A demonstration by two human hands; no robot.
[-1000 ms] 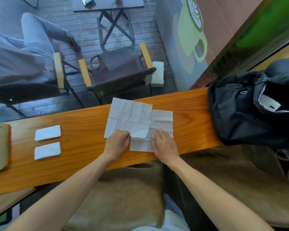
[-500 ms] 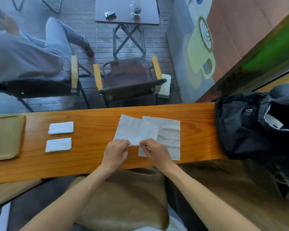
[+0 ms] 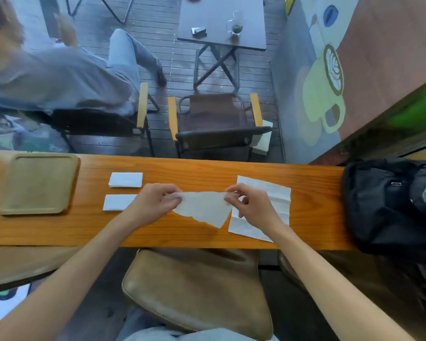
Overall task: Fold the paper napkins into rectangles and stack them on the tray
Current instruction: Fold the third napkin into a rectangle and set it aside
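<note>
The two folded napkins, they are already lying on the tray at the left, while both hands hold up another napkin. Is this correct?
Not quite. In the head view the two folded napkins lie on the wooden counter, right of the tray, not on it. The left hand and right hand do hold up another napkin.

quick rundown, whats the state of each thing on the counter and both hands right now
held napkin: lifted off the counter, pinched at both ends
left hand: pinches its left end
right hand: pinches its right end
flat napkin: unfolded, creased, lying on the counter
two folded napkins: folded rectangles, side by side, not stacked
tray: holds no napkins
backpack: resting at the counter's right end
</note>
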